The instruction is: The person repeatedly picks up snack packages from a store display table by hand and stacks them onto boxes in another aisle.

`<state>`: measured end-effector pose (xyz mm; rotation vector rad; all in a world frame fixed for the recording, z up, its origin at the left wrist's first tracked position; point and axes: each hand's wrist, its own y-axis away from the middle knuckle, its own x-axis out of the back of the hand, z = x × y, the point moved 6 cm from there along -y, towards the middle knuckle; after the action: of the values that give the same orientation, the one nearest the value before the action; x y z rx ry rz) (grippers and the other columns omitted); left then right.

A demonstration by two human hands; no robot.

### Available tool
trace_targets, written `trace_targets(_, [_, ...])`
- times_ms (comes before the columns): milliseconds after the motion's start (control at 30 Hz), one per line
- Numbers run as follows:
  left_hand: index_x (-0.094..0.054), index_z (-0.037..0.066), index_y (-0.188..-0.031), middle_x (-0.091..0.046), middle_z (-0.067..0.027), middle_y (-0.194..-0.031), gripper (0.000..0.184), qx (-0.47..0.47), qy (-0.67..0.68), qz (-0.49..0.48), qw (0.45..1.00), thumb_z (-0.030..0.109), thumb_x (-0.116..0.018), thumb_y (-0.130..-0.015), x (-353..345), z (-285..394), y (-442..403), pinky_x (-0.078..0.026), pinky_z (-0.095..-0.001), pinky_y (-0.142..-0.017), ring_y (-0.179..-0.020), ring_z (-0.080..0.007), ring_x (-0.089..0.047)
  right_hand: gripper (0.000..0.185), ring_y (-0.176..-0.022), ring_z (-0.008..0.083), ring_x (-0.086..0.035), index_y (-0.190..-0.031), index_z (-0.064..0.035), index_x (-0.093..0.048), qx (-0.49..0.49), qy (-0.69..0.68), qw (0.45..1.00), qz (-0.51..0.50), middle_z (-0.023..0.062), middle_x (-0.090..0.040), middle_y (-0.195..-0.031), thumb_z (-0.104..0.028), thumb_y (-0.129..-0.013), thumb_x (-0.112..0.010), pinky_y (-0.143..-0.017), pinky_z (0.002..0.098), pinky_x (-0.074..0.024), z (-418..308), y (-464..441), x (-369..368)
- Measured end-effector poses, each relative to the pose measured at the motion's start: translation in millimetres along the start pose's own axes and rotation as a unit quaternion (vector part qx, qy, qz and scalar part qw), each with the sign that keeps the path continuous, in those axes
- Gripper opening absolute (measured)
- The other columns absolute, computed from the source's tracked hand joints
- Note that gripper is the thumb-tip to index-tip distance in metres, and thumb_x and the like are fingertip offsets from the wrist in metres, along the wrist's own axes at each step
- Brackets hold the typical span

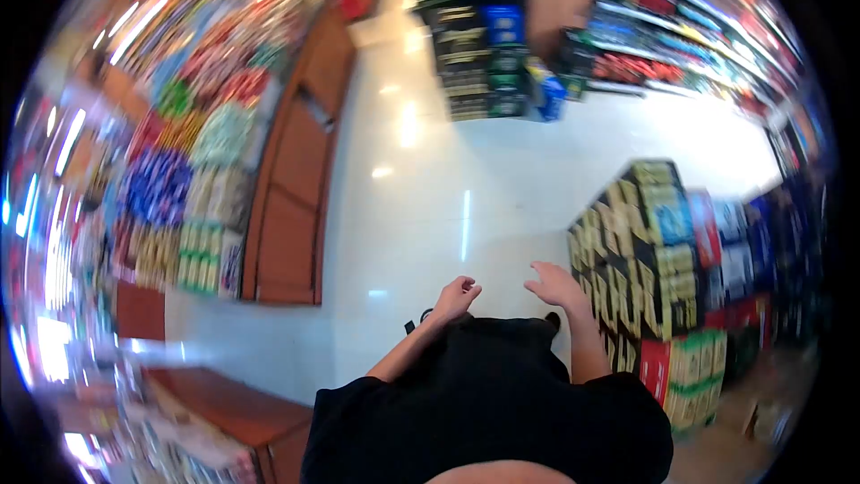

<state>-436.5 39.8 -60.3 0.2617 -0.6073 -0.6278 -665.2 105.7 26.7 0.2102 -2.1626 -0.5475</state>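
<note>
The floor [421,206] is smooth, pale and glossy, throwing back the ceiling lamps as bright spots and streaks, and above it hang two bare hands, in front of a soft black shirt [484,394]. The left hand [460,294] is loosely curled, fingers half bent, with nothing visible in its grasp; the right hand [551,285] is more relaxed, thumb and fingers parted and likewise holding nothing that shows. Nearest the right hand is a blocky stack of cartons [627,251], its black and pale-gold faces repeating in slanted rows, just beyond the wrist; whether they touch I cannot tell. At its foot, a red panel [655,367] meets packs with green bands [699,376]. To the left, a display bin [291,206] of reddish-brown, flat-panelled wood bears heaped packets: crinkled blue ones [157,181], a rounded pale-green mound [224,134], others blurred. Farther ahead, dark, square-edged boxes [466,63] rise in a block, and curving shelves [681,22] hold rows of goods too smeared to name
</note>
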Motion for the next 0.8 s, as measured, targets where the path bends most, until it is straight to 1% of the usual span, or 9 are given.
trace_targets(200, [-0.058,-0.002,-0.114,-0.066,-0.0155,-0.101,0.045,0.076,0.170,0.166,0.968,0.034,-0.064,-0.088,96,-77,61,-0.051,-0.0332,-0.078,-0.088,-0.0221,-0.064,0.049,-0.118,0.0368,-0.050,-0.124,0.0014,-0.052,0.247,0.068,0.964,-0.077,0.0236,-0.054,-0.126,-0.028,-0.086,-0.059,-0.100,0.0412,-0.0403,-192,-85,-70])
trace_targets(300, [-0.059,-0.002,-0.112,-0.066,-0.0139,-0.100,0.040,0.072,0.256,0.250,0.931,0.029,-0.065,-0.088,123,-112,82,-0.051,-0.0319,-0.076,-0.088,-0.0199,-0.064,0.045,-0.111,0.0374,-0.055,-0.122,-0.0018,-0.054,0.298,0.156,0.924,-0.183,0.0232,-0.058,-0.120,-0.026,-0.085,-0.058,-0.095,0.0429,-0.0442,-260,-103,-116])
trace_targets(400, [-0.059,-0.002,-0.109,-0.066,-0.0125,-0.098,0.033,0.047,0.374,0.292,0.879,0.023,-0.065,-0.088,148,-125,100,-0.051,-0.0309,-0.076,-0.088,-0.0183,-0.064,0.040,-0.105,0.0359,-0.058,-0.115,0.0000,-0.056,0.320,0.229,0.865,-0.312,0.0199,-0.061,-0.114,-0.025,-0.084,-0.058,-0.089,0.0434,-0.0480,-302,-119,-171])
trace_targets(433, [-0.058,-0.001,-0.109,-0.067,-0.0112,-0.097,0.029,0.082,0.349,0.297,0.885,0.018,-0.065,-0.088,155,-136,103,-0.052,-0.0306,-0.076,-0.087,-0.0174,-0.064,0.034,-0.102,0.0362,-0.060,-0.110,-0.0017,-0.057,0.338,0.239,0.856,-0.311,0.0192,-0.063,-0.108,-0.022,-0.083,-0.058,-0.085,0.0435,-0.0498,-331,-113,-173])
trace_targets(533, [-0.058,-0.001,-0.107,-0.067,-0.0106,-0.095,0.028,0.128,0.354,0.329,0.866,0.019,-0.065,-0.089,184,-175,108,-0.052,-0.0308,-0.077,-0.087,-0.0174,-0.064,0.028,-0.100,0.0357,-0.061,-0.105,-0.0021,-0.060,0.332,0.314,0.812,-0.363,0.0200,-0.064,-0.105,-0.019,-0.082,-0.058,-0.083,0.0441,-0.0502,-377,-130,-210])
trace_targets(567, [-0.060,-0.001,-0.104,-0.067,-0.0111,-0.094,0.027,0.130,0.352,0.345,0.860,0.020,-0.065,-0.088,197,-189,108,-0.052,-0.0306,-0.077,-0.087,-0.0172,-0.065,0.026,-0.096,0.0348,-0.063,-0.101,-0.0014,-0.063,0.355,0.294,0.821,-0.338,0.0207,-0.065,-0.103,-0.019,-0.082,-0.057,-0.082,0.0446,-0.0506,-394,-140,-219])
trace_targets(600, [-0.060,-0.001,-0.103,-0.068,-0.0114,-0.093,0.027,0.140,0.341,0.353,0.860,0.021,-0.065,-0.088,214,-200,108,-0.052,-0.0306,-0.076,-0.086,-0.0172,-0.065,0.026,-0.095,0.0348,-0.064,-0.100,-0.0015,-0.064,0.364,0.317,0.803,-0.349,0.0207,-0.065,-0.101,-0.020,-0.082,-0.057,-0.081,0.0448,-0.0508,-407,-151,-233])
trace_targets(667, [-0.060,-0.001,-0.101,-0.068,-0.0120,-0.093,0.027,0.160,0.316,0.363,0.862,0.022,-0.066,-0.088,254,-222,109,-0.052,-0.0306,-0.075,-0.085,-0.0171,-0.065,0.025,-0.092,0.0348,-0.064,-0.097,-0.0018,-0.065,0.381,0.359,0.769,-0.366,0.0207,-0.066,-0.097,-0.020,-0.082,-0.057,-0.080,0.0453,-0.0511,-440,-176,-258])
trace_targets(800, [-0.061,-0.002,-0.102,-0.069,-0.0122,-0.090,0.028,0.213,0.287,0.375,0.855,0.022,-0.066,-0.088,344,-249,117,-0.052,-0.0311,-0.073,-0.083,-0.0171,-0.066,0.026,-0.089,0.0353,-0.065,-0.096,-0.0025,-0.066,0.430,0.336,0.747,-0.379,0.0204,-0.067,-0.093,-0.023,-0.082,-0.057,-0.078,0.0453,-0.0516,-529,-221,-278])
